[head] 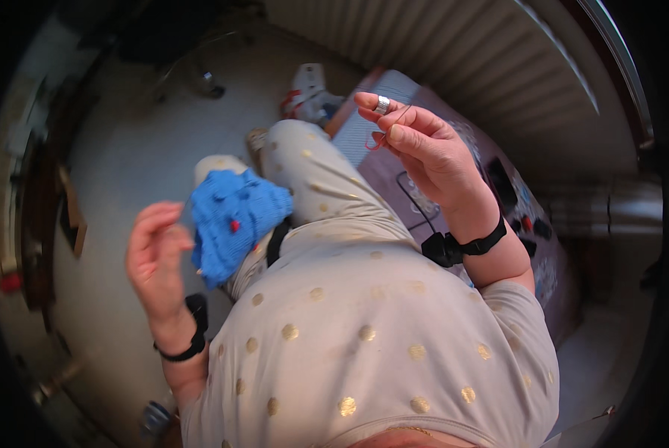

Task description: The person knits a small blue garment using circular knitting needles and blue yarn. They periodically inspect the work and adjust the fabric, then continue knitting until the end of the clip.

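My right hand (432, 154) is raised over the right side, pinching a thin sewing needle (404, 113) between thumb and finger. A short loop of red thread (373, 145) hangs by those fingertips. A wide silver ring (382, 105) sits on one finger. My left hand (158, 257), blurred, is held up on the left with thumb and fingers apart; no object shows clearly in it. Just right of it, a blue knitted piece (236, 218) lies over my left leg, with a small red item (234, 225) on it.
A bed or couch with a purplish cover (387, 173) is along my right, bearing a dark phone-like object (501, 182) and small items. Plastic bags (312, 98) lie beyond my knees. A ribbed radiator or panelled wall (452, 61) rises behind; an open cardboard box (72, 213) stands left.
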Demonstrator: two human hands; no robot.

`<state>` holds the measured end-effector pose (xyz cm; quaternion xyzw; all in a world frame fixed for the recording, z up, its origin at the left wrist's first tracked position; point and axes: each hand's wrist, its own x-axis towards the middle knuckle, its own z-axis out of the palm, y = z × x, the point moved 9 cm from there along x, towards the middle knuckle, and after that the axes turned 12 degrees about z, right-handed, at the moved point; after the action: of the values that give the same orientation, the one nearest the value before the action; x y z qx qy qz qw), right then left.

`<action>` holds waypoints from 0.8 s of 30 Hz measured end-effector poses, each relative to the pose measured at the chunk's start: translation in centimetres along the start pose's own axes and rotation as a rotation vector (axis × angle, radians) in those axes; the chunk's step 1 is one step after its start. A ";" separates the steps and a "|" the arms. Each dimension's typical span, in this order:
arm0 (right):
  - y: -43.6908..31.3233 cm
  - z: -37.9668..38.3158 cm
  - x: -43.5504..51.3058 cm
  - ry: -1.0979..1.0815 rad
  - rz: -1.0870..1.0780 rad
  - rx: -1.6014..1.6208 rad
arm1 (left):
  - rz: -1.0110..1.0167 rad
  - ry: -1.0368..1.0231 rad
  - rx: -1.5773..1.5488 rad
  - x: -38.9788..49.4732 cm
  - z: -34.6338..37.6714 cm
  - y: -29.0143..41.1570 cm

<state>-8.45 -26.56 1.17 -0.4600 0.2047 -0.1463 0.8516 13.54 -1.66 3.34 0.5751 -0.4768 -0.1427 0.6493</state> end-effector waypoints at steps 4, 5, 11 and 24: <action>2.4 5.2 4.0 -0.143 0.082 -0.004 | -0.164 -0.073 -0.362 1.7 6.9 0.6; 3.1 5.8 4.9 -0.148 0.097 -0.019 | -0.253 -0.066 -0.420 1.8 7.8 -0.5; 4.8 8.0 6.3 -0.144 0.022 -0.195 | -0.560 -0.070 -0.694 1.7 11.6 -4.5; 9.3 7.4 8.4 -0.184 0.357 0.237 | -0.572 -0.032 -0.426 -1.1 7.9 -8.7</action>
<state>2.99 -19.96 -4.82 -0.3247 0.1856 0.0265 0.9271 9.98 -8.25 -5.75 0.5348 -0.2664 -0.4238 0.6808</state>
